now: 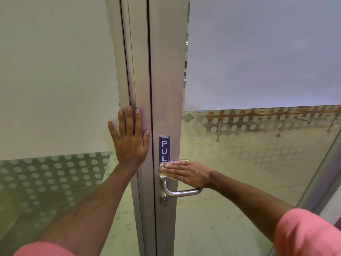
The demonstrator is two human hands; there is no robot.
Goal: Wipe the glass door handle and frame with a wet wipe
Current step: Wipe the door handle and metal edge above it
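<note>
The left hand (130, 137) lies flat and open on the fixed frame (140, 71), while the right hand (186, 172) presses the wipe (164, 166) flat-palmed to the door stile just above the handle (181, 192), whose lever runs rightward.

Left hand (130, 139) flat on fixed frame post (127, 71), left of door frame (167, 89). Right hand (186, 174) on wet wipe (163, 166) against door frame, below PULL sign (164, 148), above lever handle (181, 192). Keyhole (164, 200) beneath handle. Benches (258, 115) behind glass, at right.

PULL sticker (164, 149) — last letter hidden
</note>
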